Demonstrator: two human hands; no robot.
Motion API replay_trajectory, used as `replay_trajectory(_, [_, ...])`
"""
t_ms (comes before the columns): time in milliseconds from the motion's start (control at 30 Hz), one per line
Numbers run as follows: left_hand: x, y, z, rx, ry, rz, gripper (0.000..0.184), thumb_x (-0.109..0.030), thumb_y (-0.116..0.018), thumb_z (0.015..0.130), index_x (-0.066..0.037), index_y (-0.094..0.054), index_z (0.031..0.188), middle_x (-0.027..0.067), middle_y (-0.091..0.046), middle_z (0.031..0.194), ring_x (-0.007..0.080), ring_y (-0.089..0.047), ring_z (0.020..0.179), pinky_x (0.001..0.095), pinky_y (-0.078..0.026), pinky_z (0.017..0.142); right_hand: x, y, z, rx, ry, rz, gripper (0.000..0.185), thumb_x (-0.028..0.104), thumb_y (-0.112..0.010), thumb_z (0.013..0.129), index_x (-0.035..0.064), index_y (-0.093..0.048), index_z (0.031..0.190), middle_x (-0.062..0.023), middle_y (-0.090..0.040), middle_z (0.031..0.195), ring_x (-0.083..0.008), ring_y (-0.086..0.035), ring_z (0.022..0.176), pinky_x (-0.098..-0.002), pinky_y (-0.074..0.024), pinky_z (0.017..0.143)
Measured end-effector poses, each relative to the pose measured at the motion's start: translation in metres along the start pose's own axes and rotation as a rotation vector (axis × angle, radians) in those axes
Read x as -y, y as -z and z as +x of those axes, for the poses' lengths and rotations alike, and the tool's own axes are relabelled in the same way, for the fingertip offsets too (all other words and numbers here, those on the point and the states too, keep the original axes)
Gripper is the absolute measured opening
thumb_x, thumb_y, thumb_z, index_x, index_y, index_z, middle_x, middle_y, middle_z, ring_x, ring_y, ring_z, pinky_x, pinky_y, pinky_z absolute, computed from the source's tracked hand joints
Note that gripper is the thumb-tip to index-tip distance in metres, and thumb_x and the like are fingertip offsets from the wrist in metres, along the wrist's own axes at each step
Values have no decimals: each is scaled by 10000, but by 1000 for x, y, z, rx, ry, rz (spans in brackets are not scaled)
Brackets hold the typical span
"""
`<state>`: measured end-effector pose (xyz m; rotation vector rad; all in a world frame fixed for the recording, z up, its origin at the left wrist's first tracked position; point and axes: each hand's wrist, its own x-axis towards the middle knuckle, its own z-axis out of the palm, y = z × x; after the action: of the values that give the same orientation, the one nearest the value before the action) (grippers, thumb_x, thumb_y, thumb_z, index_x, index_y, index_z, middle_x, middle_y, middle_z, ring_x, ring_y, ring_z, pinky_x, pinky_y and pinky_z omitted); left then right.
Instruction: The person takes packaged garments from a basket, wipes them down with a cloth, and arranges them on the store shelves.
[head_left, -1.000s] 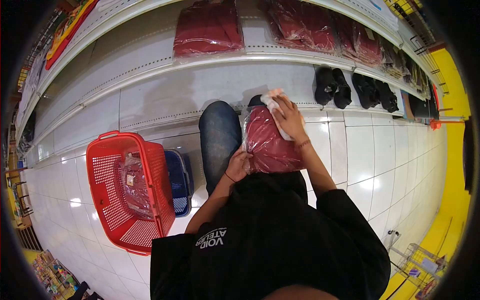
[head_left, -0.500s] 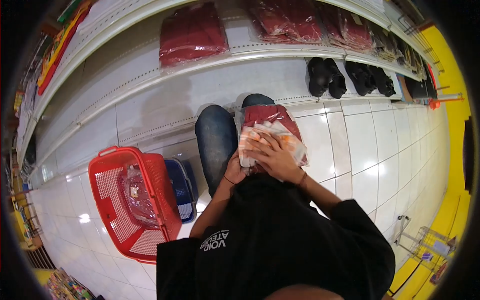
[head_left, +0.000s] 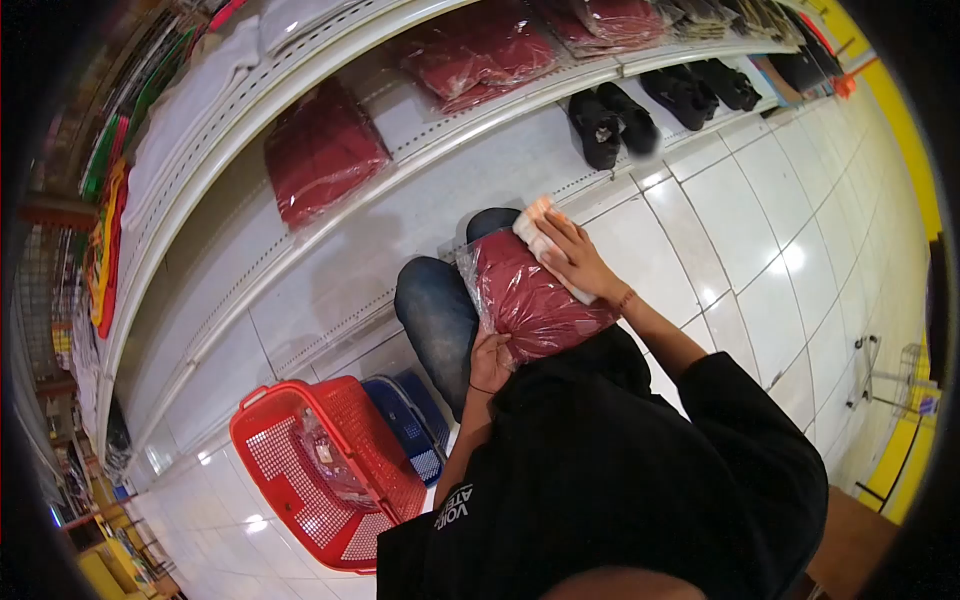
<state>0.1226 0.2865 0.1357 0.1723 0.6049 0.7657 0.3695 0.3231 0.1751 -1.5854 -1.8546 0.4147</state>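
On my lap lies a folded maroon garment in a clear plastic bag [head_left: 540, 300], its film creased and shiny. The fingers of my left hand [head_left: 490, 362] pinch the bag's lower left edge. My right hand [head_left: 578, 262] grips a white and orange cloth [head_left: 540, 238], bunched against the bag's upper right edge. Part of the cloth is hidden under the fingers.
To my left stand a red basket [head_left: 385, 440] with a bagged maroon item [head_left: 330, 460] inside and a blue basket [head_left: 405, 405]. Ahead, a white shelf [head_left: 440, 140] bears bagged maroon garments [head_left: 325, 155]; black shoes [head_left: 610, 125] sit on the lower level.
The cloth, spread over the bag's middle before, has moved with my right hand to its upper right edge, uncovering the maroon garment. My left hand stays at the lower left. The view has turned.
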Motion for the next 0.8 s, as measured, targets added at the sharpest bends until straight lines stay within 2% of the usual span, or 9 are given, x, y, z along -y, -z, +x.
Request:
replay_trajectory(267, [-5,-24,-3,-230,47,195,660,130,-422,726,-68,-299,1342,84,-416,1290,240,-454,1133,339,-385,947,7,39,-104,188,-540,772,538,234,-494,901,60,-285,1366,-123,-319,1381,-217,-300,1271,-316,-230,1048])
replay_trajectory(333, [7,-31,1,-180,-517,712,681,113,-473,690,-43,-301,1331,105,-340,1334,284,-373,1186,362,-304,999,-18,29,-111,139,-689,1034,515,215,-495,900,41,-309,1348,-104,-368,1342,-186,-350,1229,-284,-268,1021])
replay_trajectory(367, [5,-46,-2,-172,-516,717,681,113,-473,690,-43,-301,1331,105,-340,1334,284,-373,1186,362,-304,999,-24,30,-109,103,-834,1299,493,195,-496,899,22,-333,1330,-86,-418,1302,-155,-400,1188,-253,-307,995])
replay_trajectory(400, [3,-60,-6,-289,-743,1099,674,103,-488,680,-34,-319,1317,120,-323,1337,314,-346,1189,372,-279,1007,-32,37,-109,135,-639,912,443,176,-495,899,6,-377,1291,-52,-502,1191,-112,-470,1091,-211,-355,938])
replay_trajectory(433, [-2,-76,-12,-411,-973,1481,667,94,-503,669,-25,-337,1304,135,-306,1340,343,-320,1192,381,-254,1015,-50,30,-109,119,-702,975,380,197,-497,901,7,-440,1224,-44,-525,1131,-115,-487,1056,-241,-385,917])
replay_trajectory(533, [-10,-89,-14,-238,-883,1794,558,-97,-549,762,-46,-378,1290,161,-311,1327,364,-327,1166,423,-260,983,-65,21,-80,-56,-759,1199,319,220,-501,898,21,-492,1148,-59,-555,1076,-152,-542,979,-282,-448,856])
replay_trajectory(600, [-6,-90,-10,-89,-732,1863,578,-312,-547,818,-97,-360,1321,156,-299,1338,352,-319,1183,466,-250,969,-73,20,-59,99,-906,1974,285,230,-525,885,33,-519,1090,-93,-574,1052,-208,-584,917,-324,-492,796])
replay_trajectory(700, [7,-106,-6,-52,-643,1941,615,-326,-561,817,-126,-327,1349,148,-296,1344,356,-304,1200,480,-241,975,-75,23,-56,54,-819,1614,260,177,-548,862,36,-531,1079,-128,-594,1014,-247,-599,887,-345,-508,770])
replay_trajectory(800, [9,-113,-4,-57,-625,1894,670,-359,-568,811,-141,-282,1376,153,-280,1356,365,-280,1223,503,-226,986,-116,8,-74,90,-880,1815,226,113,-568,825,28,-550,1034,-136,-603,977,-244,-596,901,-355,-507,775])
